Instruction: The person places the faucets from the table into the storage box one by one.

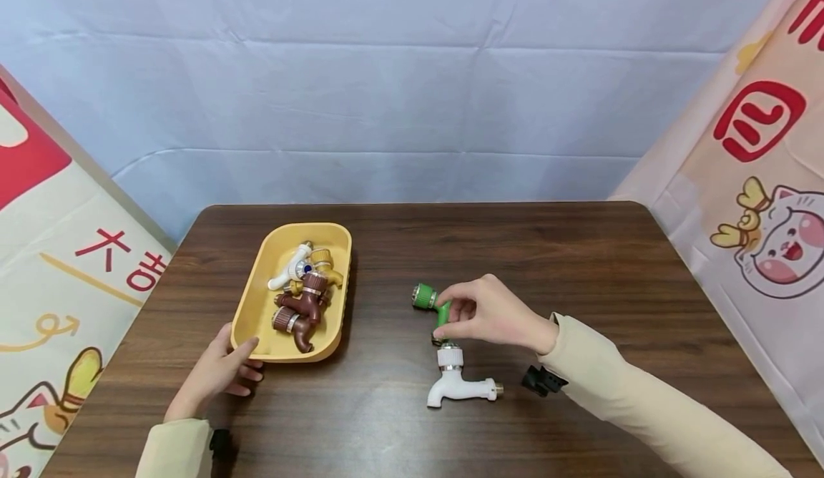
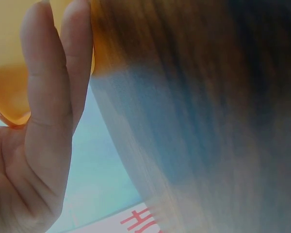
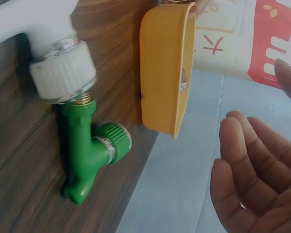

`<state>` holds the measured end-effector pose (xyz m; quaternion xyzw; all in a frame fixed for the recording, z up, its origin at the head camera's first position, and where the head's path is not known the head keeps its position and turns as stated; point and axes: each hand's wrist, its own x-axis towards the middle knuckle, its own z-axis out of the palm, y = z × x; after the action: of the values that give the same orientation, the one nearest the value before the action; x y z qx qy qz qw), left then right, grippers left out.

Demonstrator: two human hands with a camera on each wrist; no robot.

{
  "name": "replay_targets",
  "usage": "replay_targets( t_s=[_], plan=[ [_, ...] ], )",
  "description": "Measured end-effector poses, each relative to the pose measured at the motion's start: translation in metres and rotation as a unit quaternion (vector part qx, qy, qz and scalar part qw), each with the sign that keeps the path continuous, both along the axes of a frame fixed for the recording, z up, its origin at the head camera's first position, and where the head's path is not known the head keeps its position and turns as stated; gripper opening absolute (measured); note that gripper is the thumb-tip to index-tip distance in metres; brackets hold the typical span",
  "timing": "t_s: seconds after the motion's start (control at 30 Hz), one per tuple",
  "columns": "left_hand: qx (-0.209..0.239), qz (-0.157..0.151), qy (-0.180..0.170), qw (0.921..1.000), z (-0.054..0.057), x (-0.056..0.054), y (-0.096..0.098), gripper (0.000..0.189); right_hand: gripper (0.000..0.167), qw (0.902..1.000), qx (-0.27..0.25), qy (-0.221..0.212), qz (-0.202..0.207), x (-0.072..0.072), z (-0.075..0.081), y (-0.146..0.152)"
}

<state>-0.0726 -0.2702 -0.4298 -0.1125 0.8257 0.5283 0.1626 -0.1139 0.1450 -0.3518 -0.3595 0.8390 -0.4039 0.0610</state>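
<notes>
My left hand [image 1: 215, 371] grips the near left corner of a yellow plastic tray [image 1: 242, 320], thumb over the rim and fingers below it on the outside. My right hand [image 1: 492, 313] hovers over a green faucet [image 1: 443, 312], thumb and fingertips spread around its body in the head view. In the right wrist view its fingers [image 3: 233, 141] are loosely bent and apart from the green faucet [image 3: 80, 141], which lies on the table. A white faucet [image 1: 460, 388] lies just in front, its ribbed knob right at the green one's threaded end.
The tray holds a white faucet [image 1: 291, 267], brown faucets [image 1: 312, 299] and yellow ones [image 1: 331, 274], heaped together. Dark wooden table [image 1: 547, 249] extends to a pale cloth backdrop [image 1: 412, 120]. Printed cloths [image 1: 747, 235] hang at both sides.
</notes>
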Motion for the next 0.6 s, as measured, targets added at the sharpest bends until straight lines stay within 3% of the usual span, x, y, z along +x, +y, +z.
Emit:
replay_targets(
  t_s=[0.6],
  plan=[
    [0.006, 0.006, -0.002, 1.0000, -0.003, -0.001, -0.002, 0.052, 0.037, 0.9983, 0.055, 0.016, -0.010, 0.014, -0.014, 0.033]
  ],
)
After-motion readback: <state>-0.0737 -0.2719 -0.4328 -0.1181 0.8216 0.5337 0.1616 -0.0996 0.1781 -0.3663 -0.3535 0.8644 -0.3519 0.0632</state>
